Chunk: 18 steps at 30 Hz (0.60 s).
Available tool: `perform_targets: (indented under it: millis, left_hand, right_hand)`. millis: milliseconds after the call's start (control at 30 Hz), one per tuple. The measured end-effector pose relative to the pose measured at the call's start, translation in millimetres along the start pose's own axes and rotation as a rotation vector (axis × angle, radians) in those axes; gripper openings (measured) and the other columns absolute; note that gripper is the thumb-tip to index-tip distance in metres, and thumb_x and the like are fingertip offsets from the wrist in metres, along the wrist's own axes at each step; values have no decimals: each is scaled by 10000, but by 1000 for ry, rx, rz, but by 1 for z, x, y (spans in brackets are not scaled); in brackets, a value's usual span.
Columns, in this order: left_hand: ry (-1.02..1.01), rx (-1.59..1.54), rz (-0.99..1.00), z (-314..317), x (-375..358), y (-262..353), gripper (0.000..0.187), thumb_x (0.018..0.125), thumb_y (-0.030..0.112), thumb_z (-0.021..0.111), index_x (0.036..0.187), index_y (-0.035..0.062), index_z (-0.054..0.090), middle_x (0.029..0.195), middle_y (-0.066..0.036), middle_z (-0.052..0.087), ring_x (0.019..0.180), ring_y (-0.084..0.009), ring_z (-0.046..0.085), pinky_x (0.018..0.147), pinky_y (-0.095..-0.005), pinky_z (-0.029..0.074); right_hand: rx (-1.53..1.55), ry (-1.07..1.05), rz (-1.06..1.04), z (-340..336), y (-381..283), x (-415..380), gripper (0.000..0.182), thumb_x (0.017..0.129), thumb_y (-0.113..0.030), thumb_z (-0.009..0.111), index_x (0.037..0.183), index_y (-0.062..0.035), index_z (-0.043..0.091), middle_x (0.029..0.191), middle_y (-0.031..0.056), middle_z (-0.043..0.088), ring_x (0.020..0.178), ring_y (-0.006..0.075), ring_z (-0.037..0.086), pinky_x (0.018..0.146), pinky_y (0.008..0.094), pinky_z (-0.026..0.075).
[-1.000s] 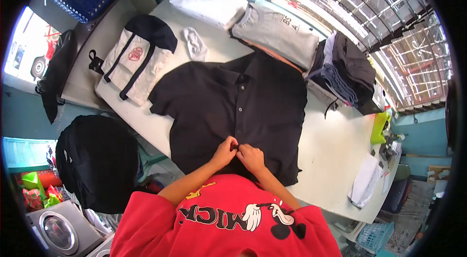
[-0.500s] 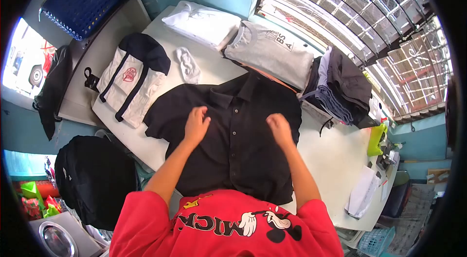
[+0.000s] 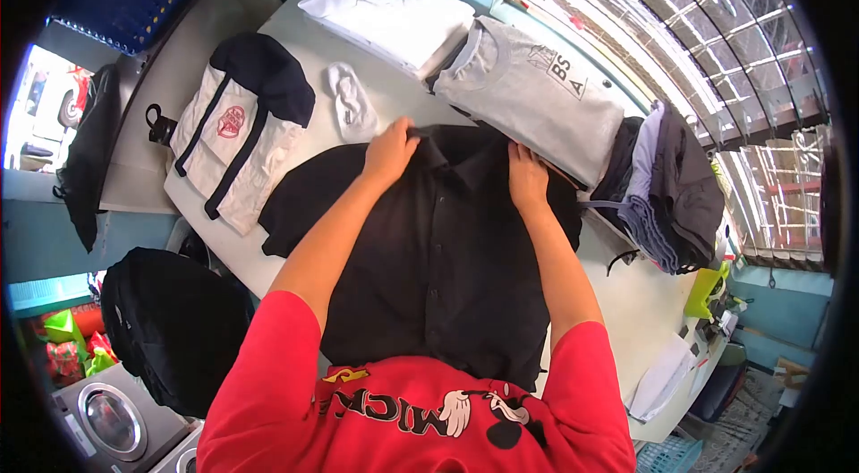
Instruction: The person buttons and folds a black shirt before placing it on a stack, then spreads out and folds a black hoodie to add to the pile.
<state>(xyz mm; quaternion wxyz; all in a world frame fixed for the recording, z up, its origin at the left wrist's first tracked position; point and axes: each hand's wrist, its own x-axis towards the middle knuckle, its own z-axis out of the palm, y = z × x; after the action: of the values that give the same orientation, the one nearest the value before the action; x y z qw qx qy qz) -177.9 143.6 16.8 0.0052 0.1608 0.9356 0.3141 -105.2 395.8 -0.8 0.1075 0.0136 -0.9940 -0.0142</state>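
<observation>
A black button-up shirt (image 3: 483,267) lies front side up on the table, its collar (image 3: 447,155) pointing away from me and its buttons running down the middle. My left hand (image 3: 391,153) is at the shoulder left of the collar, fingers closed on the fabric's top edge. On the other shoulder, right of the collar, my right hand (image 3: 528,176) has its fingers curled over the cloth. Just beyond my left hand are rolled white socks (image 3: 351,103).
White folded clothing (image 3: 389,21) and grey folded shirts (image 3: 537,93) line the table's back. Dark folded clothes (image 3: 667,191) are stacked at right, papers (image 3: 662,374) nearer me. A cream-and-navy tote bag (image 3: 237,128) lies left; a black backpack (image 3: 174,325) stands below the left edge.
Both hands have moved away from me, from above the shirt's chest to its shoulders beside the collar, and now take hold of the fabric there. The camera view has shifted slightly.
</observation>
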Motion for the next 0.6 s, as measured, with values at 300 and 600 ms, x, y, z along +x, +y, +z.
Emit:
perform_targets:
  millis: [300,600]
  left_hand:
    - [-140,179,140,-19,-7,-45,265,765,188,557,973,31,509,953,-112,560,892,-280,539,761,-371,425]
    - [-179,44,75,-48,-15,-55,187,759,164,504,881,22,495,918,-171,555,891,-332,522,733,-384,421]
  right_hand:
    - [-28,-117,-57,-5,6,-7,327,651,-168,604,943,-39,529,942,114,539,936,302,522,765,367,445]
    - [492,-504,186,-52,60,-11,374,606,-215,684,895,-5,574,831,195,597,834,314,574,731,372,427]
